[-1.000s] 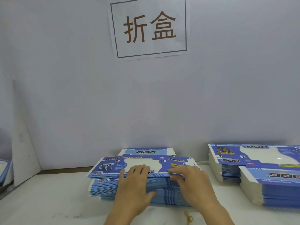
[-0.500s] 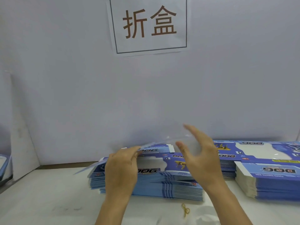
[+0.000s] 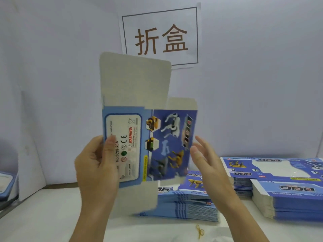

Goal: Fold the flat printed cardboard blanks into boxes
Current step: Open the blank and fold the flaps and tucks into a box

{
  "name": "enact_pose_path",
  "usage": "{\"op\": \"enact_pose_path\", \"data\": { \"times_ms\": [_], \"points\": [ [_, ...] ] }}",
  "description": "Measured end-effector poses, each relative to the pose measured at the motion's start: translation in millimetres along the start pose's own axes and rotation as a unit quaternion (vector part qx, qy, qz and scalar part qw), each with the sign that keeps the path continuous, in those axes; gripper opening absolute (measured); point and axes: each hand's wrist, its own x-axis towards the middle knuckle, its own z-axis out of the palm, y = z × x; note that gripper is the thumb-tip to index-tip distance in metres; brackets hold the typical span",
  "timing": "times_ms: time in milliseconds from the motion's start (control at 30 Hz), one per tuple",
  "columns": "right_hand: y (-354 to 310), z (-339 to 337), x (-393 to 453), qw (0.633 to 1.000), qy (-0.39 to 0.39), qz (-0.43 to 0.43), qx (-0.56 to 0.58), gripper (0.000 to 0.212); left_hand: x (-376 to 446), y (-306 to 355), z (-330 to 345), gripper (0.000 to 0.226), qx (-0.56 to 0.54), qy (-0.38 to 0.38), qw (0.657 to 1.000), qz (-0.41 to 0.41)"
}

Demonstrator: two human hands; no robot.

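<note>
A flat blue printed cardboard blank (image 3: 148, 142) stands upright in the air in front of me, grey flaps sticking out above and below. My left hand (image 3: 97, 165) grips its left edge, thumb on the printed label side. My right hand (image 3: 208, 165) hovers just off the blank's right edge with fingers spread and relaxed, holding nothing. Below and behind lies the stack of flat blanks (image 3: 188, 205) on the white table (image 3: 49, 219).
Two more stacks of blanks (image 3: 283, 186) sit at the right. A small yellow rubber band (image 3: 199, 231) lies on the table near me. A white wall with a paper sign (image 3: 160, 37) closes the back. A blue tray edge (image 3: 7, 184) shows at far left.
The top blank has been lifted off the middle stack and turned upright. My left hand now holds it raised; my right hand has come off it and opened beside it.
</note>
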Motion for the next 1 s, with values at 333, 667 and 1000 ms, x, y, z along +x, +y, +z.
{"op": "enact_pose_path", "data": {
  "times_ms": [333, 667, 1000],
  "points": [
    [-7.1, -2.0, -3.3, 0.996, -0.015, -0.048, 0.076, 0.050, -24.4, -8.0, 23.7, 0.054, -0.052, -0.146, 0.979, -0.131],
    [-9.9, 8.0, -6.7, 0.997, -0.033, -0.038, 0.065, 0.040, -30.5, -10.7, 27.6, 0.053, -0.009, -0.083, 0.985, -0.150],
    [-23.3, -7.2, -6.0, 0.992, -0.119, -0.007, 0.034, 0.024, -18.0, 6.2, 17.2, 0.071, 0.233, -0.078, 0.956, 0.159]
  ]
}}
